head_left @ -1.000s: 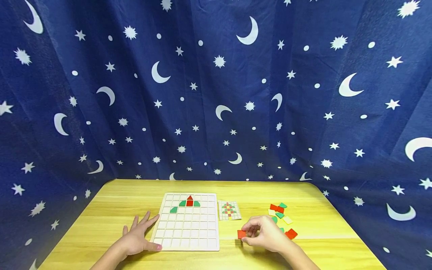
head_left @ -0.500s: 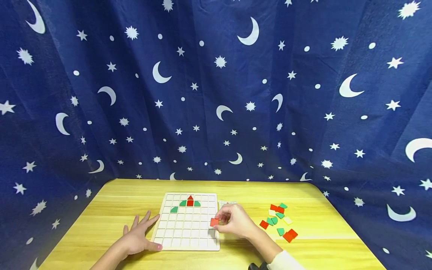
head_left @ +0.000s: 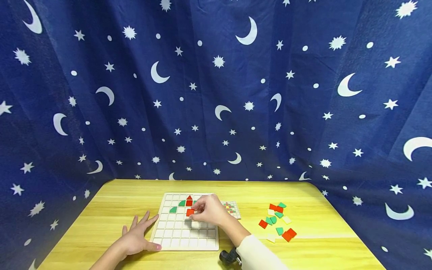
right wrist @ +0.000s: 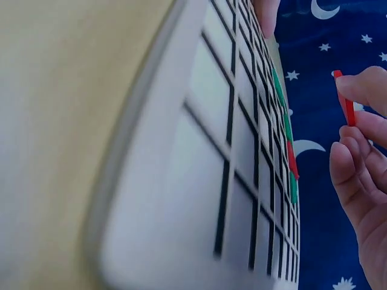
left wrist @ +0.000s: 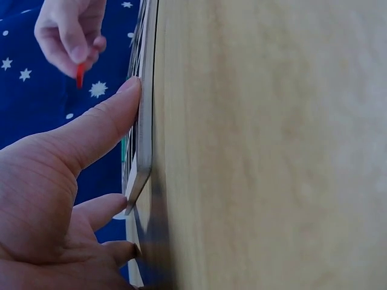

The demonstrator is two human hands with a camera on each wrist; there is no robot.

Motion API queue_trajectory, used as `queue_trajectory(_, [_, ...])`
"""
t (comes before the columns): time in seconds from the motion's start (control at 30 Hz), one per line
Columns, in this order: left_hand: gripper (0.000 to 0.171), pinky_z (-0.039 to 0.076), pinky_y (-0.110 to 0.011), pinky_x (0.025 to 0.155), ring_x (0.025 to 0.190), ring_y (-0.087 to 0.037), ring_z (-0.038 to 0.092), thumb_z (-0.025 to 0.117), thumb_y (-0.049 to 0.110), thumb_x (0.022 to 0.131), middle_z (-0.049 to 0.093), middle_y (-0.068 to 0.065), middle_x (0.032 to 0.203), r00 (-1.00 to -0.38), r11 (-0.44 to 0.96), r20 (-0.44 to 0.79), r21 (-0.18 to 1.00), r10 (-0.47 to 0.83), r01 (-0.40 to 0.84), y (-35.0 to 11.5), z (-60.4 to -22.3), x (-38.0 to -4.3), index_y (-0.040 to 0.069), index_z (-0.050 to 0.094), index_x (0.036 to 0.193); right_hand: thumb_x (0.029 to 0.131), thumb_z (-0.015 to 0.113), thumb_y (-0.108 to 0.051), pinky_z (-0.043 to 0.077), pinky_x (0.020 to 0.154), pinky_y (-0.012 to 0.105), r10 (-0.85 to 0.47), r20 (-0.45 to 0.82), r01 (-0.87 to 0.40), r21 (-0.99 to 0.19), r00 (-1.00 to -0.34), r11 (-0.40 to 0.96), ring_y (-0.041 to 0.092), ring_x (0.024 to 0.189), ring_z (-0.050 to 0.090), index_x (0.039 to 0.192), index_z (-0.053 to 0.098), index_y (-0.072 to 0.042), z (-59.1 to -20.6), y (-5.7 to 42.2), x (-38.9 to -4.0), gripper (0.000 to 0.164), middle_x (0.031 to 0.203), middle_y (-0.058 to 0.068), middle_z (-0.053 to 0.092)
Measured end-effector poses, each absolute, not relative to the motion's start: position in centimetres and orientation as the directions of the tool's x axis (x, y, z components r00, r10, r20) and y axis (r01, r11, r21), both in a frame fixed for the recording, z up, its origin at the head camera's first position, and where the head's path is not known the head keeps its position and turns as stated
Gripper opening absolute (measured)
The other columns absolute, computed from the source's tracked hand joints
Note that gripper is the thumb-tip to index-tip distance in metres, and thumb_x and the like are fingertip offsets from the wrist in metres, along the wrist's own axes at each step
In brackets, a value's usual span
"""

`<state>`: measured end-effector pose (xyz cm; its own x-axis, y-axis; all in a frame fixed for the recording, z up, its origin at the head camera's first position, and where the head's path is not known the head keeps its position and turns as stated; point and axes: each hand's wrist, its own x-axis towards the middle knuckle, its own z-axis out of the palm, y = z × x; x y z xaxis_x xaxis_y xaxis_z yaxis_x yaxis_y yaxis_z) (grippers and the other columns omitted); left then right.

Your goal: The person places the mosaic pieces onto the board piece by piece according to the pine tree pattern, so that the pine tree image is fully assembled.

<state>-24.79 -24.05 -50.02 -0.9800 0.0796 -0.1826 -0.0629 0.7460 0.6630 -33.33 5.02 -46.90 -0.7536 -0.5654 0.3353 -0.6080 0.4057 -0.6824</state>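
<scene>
My right hand (head_left: 212, 210) pinches a red square tile (head_left: 190, 212) between thumb and fingers, over the upper middle of a white grid board (head_left: 168, 233). In the right wrist view this tile (right wrist: 346, 99) appears edge-on, held above the board surface. My left hand (head_left: 136, 237) lies with fingers spread at the board's left side, thumb (left wrist: 124, 96) and a fingertip touching its edge. On the board sit a red triangle (head_left: 189, 197), a red square (head_left: 189, 203) below it, and green quarter-circle tiles (head_left: 173, 209), one partly hidden behind my right hand.
A small pattern card (head_left: 235, 210) lies right of the board, partly covered by my right hand. Farther right are loose red, green and pale yellow tiles (head_left: 279, 231). A black object (head_left: 229, 256) is at my right wrist. A blue star-and-moon curtain (head_left: 216, 93) hangs behind the wooden table (head_left: 324, 225).
My right hand has carried the red square tile leftward from beside the loose tiles, past the card, to over the upper middle of the board. My left hand has stayed at the board's edge.
</scene>
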Motion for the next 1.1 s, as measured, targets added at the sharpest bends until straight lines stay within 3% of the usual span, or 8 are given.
queue_trajectory(0.13, [0.123,-0.017,-0.081,0.109,0.151,-0.06,-0.008,0.093,0.06,0.051,0.013,-0.026,0.17,-0.982,0.736,-0.171,0.675,0.078,-0.059,-24.6,-51.3,-25.3,0.021,0.044,0.157,0.075,0.088,-0.011,0.055,0.063,0.014,-0.553,0.304,-0.572,-0.711,-0.775,0.41,-0.007,0.064,0.061,0.088,0.081,-0.004,-46.9,3.6,-34.1,0.016,0.082,0.006,0.079])
queue_trajectory(0.3, [0.127,-0.015,-0.082,0.107,0.15,-0.062,-0.006,0.094,0.061,0.045,0.015,-0.028,0.168,-0.986,0.724,-0.145,0.689,0.084,-0.04,-25.2,-52.2,-25.6,0.019,0.045,0.155,0.075,0.089,-0.012,0.053,0.061,0.015,-0.552,0.276,-0.561,-0.693,-0.787,0.454,-0.006,0.062,0.059,0.086,0.081,-0.005,-46.7,2.3,-34.9,0.015,0.078,0.002,0.077])
queue_trajectory(0.63, [0.12,-0.021,-0.081,0.107,0.149,-0.063,-0.01,0.094,0.053,0.054,0.011,-0.031,0.167,-0.982,0.723,-0.163,0.689,0.093,-0.046,-24.5,-50.7,-24.9,0.016,0.043,0.157,0.076,0.089,-0.012,0.048,0.055,0.013,-0.551,0.217,-0.544,-0.64,-0.805,0.542,-0.005,0.057,0.055,0.082,0.081,-0.006,-47.1,0.7,-36.2,0.011,0.069,-0.003,0.075])
queue_trajectory(0.93, [0.129,-0.018,-0.083,0.106,0.15,-0.062,-0.01,0.093,0.062,0.044,0.014,-0.029,0.168,-0.983,0.723,-0.161,0.69,0.086,-0.05,-25.1,-52.2,-25.8,0.018,0.045,0.156,0.075,0.09,-0.012,0.047,0.055,0.01,-0.572,0.226,-0.578,-0.59,-0.788,0.564,-0.007,0.057,0.054,0.082,0.082,-0.007,-47.9,-0.1,-36.9,0.012,0.069,-0.002,0.076])
queue_trajectory(1.1, [0.128,-0.019,-0.082,0.106,0.15,-0.062,-0.011,0.093,0.061,0.046,0.012,-0.029,0.168,-0.981,0.719,-0.171,0.692,0.09,-0.055,-24.9,-51.7,-25.5,0.018,0.044,0.156,0.075,0.09,-0.012,0.047,0.058,0.008,-0.583,0.221,-0.597,-0.533,-0.782,0.599,-0.007,0.06,0.057,0.083,0.082,-0.008,-48.0,-0.5,-37.1,0.012,0.072,-0.002,0.077])
